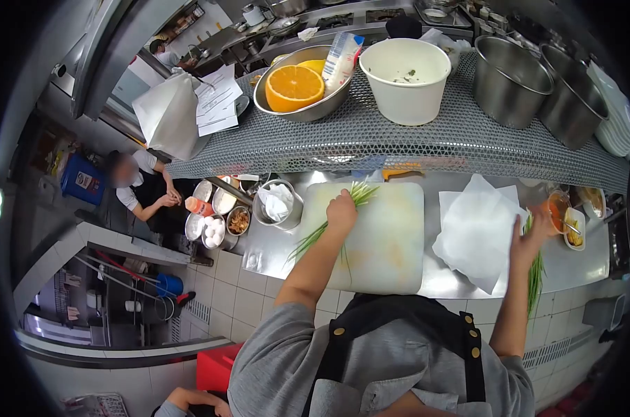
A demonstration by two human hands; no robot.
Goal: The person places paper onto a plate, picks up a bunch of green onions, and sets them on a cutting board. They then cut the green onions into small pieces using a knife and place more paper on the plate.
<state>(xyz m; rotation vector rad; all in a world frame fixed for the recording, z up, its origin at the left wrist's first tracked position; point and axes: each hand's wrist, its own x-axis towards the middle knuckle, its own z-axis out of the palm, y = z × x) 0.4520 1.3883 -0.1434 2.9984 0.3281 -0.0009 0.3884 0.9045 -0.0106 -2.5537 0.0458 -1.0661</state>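
Note:
My left hand (341, 212) is closed around a bunch of long green chives (362, 192) over the upper left of a white cutting board (391, 236). Their pale ends stick out beyond my fist, and the thin green tips trail left past the board's edge. At the right, my right hand (527, 243) is closed on a second bunch of chives (535, 281), which hangs down along my forearm toward the counter's front edge. Sheets of white paper (471, 233) lie on the steel counter between the board and my right hand.
A mesh shelf (259, 149) above the counter bears a bowl with a cut orange (294, 88), a white tub (405, 83) and steel pots (513, 83). A steel pot (287, 215) and bowls of eggs (213, 233) stand left. An orange-handled tool (398, 173) lies behind the board. A person (145, 184) is at left.

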